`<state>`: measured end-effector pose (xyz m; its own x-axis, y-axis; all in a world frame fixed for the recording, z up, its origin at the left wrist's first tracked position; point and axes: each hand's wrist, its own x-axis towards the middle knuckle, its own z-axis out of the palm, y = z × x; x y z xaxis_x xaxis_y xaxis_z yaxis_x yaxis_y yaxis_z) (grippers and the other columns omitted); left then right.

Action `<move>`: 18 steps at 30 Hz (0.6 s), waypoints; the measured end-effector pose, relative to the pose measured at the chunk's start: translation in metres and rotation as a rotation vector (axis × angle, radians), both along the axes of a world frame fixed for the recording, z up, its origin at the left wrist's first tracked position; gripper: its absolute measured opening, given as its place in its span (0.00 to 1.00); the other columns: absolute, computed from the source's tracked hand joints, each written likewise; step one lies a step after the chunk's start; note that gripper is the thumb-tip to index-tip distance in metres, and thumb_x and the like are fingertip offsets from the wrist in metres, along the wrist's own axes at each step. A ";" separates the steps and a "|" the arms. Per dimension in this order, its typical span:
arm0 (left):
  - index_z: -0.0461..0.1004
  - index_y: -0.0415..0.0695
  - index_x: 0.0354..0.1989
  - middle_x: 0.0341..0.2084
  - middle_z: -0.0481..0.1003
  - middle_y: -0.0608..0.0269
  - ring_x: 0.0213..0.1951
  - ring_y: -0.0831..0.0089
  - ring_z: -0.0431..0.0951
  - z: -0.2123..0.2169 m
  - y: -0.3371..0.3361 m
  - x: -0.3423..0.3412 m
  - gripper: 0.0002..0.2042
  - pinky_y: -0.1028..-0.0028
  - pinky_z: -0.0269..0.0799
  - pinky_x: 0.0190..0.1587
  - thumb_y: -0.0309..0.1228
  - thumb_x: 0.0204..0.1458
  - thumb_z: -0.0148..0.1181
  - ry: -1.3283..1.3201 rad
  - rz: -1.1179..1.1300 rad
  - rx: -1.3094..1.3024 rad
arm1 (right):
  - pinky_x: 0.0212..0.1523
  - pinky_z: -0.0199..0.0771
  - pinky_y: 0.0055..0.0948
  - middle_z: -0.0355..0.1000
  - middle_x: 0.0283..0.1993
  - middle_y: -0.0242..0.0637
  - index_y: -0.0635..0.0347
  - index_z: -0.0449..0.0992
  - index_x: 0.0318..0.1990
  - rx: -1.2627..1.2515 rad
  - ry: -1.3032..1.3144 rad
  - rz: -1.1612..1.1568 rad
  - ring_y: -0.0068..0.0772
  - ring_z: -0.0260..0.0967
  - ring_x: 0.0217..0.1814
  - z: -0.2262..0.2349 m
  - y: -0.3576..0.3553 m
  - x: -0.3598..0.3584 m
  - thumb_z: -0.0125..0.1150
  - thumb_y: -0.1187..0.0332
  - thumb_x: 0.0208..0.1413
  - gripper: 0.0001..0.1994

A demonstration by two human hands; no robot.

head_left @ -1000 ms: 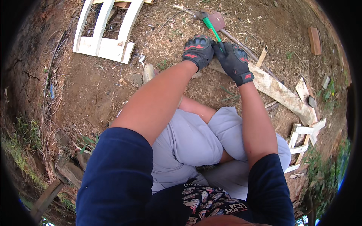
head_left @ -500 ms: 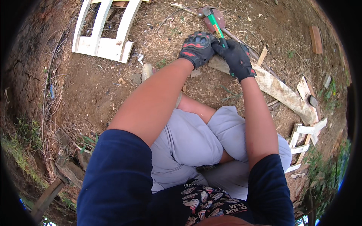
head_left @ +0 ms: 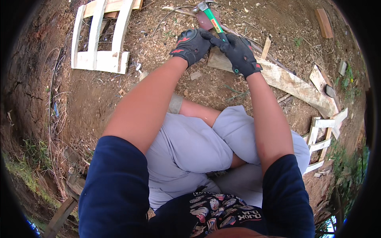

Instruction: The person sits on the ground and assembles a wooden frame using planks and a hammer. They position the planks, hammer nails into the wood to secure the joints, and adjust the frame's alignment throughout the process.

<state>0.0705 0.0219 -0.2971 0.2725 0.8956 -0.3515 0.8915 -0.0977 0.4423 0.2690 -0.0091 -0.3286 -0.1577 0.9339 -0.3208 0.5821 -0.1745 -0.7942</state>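
Observation:
Both my hands wear black gloves with red marks. In my right hand [head_left: 239, 54] is a claw hammer [head_left: 215, 23] with a green handle and metal head, the head pointing away from me. My left hand [head_left: 193, 45] is just left of it, with curled fingers meeting the right hand's thumb and fingertips; whatever they pinch, if anything, is hidden. Beneath the right hand lies a long weathered board [head_left: 283, 82], running toward the right. Beyond the hands, a flat reddish-brown piece [head_left: 208, 20] lies on the ground behind the hammer.
At the far left sits a slatted pale wooden frame [head_left: 101, 60]. A smaller slatted wooden piece [head_left: 320, 146] lies to the right of my knee. A reddish wood block [head_left: 324, 23] is at the far right. Wood chips litter the dirt, with a thin stick [head_left: 258, 47] past the board.
The hammer and both hands appear shifted slightly left and up in the picture, along with the surroundings. My left hand has turned and sits a little apart from the right palm. The hammer stays in my right hand.

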 end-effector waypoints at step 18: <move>0.87 0.53 0.52 0.48 0.86 0.61 0.49 0.60 0.86 0.000 0.003 0.002 0.16 0.64 0.78 0.57 0.44 0.63 0.61 0.041 -0.003 -0.073 | 0.44 0.74 0.41 0.77 0.31 0.37 0.58 0.84 0.38 -0.059 -0.010 -0.260 0.36 0.75 0.35 0.016 0.012 0.011 0.63 0.33 0.59 0.31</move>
